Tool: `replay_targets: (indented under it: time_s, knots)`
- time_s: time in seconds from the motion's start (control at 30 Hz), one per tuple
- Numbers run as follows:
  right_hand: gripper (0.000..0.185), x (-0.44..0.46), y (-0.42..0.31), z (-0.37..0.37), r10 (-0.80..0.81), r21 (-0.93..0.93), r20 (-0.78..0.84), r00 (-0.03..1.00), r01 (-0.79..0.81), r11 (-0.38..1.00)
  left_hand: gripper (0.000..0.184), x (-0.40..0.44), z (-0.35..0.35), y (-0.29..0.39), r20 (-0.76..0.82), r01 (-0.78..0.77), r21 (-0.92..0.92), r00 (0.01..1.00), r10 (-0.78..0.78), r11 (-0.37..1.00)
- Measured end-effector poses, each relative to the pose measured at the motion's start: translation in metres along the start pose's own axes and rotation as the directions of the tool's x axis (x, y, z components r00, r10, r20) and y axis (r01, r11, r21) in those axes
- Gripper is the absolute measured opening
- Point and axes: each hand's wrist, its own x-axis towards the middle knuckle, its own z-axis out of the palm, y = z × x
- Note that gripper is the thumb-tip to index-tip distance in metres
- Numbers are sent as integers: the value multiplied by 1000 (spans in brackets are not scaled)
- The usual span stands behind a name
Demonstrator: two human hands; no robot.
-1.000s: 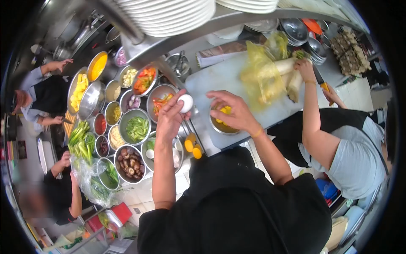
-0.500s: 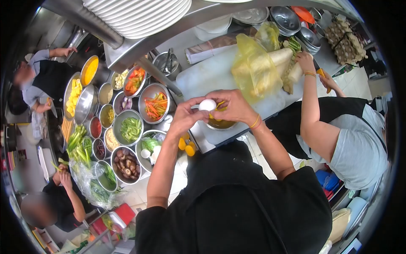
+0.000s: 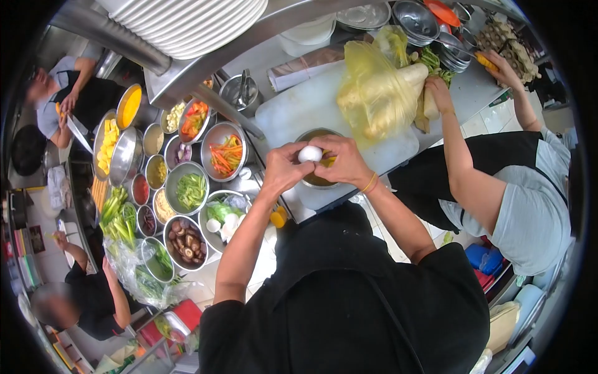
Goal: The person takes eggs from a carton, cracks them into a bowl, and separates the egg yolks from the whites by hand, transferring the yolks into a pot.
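Observation:
A white egg (image 3: 310, 154) is pinched between the fingertips of both my hands. My left hand (image 3: 283, 169) closes on it from the left, and my right hand (image 3: 344, 163) from the right, a yellow-orange band at that wrist. Beneath the hands stands a metal bowl (image 3: 311, 133), partly covered by them, with something yellow showing inside. It sits on a white cutting board (image 3: 280, 121). Whether the shell is cracked I cannot make out.
Bowls of cut vegetables, mushrooms (image 3: 185, 242) and peppers (image 3: 224, 154) crowd the left. A yellow plastic bag (image 3: 367, 93) lies beyond the board. A co-worker (image 3: 523, 187) stands at the right, and stacked plates (image 3: 187, 25) sit on the shelf above.
Both hands still hold the egg, with more of the bowl's far rim showing. The right co-worker's far hand has moved up toward the egg trays. The upper-left person's hands have shifted at a knife.

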Motion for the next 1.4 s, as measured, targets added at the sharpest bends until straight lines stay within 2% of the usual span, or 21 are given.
replay_targets:
  time_s: [0.1,0.23,0.5,0.6,0.7,0.8,0.9,1.0,1.07,1.1,1.2,1.23,1.3,1.33,1.4]
  knots:
    - [37,-3,1,3,-61,-93,-13,998,59,994,43,1,3,-5,-18,24,15,1000,-24,1000]
    - [37,-6,1,5,-96,-108,-58,994,89,990,39,3,10,-15,-75,-54,-23,996,52,998]
    - [36,-11,7,11,-199,-193,-133,971,172,966,38,4,11,-8,-83,-68,98,994,77,993]
    - [37,-14,10,7,-112,-127,-131,985,95,987,40,2,7,-9,-45,-84,182,995,94,980]
    - [38,-17,15,2,-130,-247,-56,990,112,962,41,-7,9,-5,-79,-240,401,952,295,884]
    - [39,-22,13,-3,-132,-304,-97,987,96,948,44,-17,13,-1,-165,-237,549,909,382,801]
    - [37,-24,11,-3,-41,-326,-204,978,-29,945,48,-22,15,1,-127,-250,626,902,413,739]
    - [39,-26,17,4,224,112,-288,931,-200,973,45,-23,13,6,-220,-176,373,937,272,911]
    - [43,-28,14,8,311,358,-240,920,-214,909,39,-28,8,8,-228,0,-31,974,-7,1000]
    - [45,-28,11,13,352,475,-198,915,-225,851,36,-33,2,9,-199,93,-236,970,-142,967]
    - [50,-26,-12,27,305,541,50,951,-282,792,31,-68,-22,18,-140,128,-512,963,-230,850]
    - [49,-26,-17,35,309,528,132,942,-330,782,31,-85,-29,20,-185,128,-543,946,-267,830]
    - [47,-21,-37,53,189,448,276,943,-300,843,30,-116,-44,14,-326,53,-520,910,-255,853]
    - [44,-17,-47,63,153,307,342,927,-264,914,30,-131,-51,9,-390,18,-504,888,-246,863]
    - [42,-8,-67,86,80,160,456,886,-170,972,31,-158,-68,-7,-540,10,-337,817,-202,942]
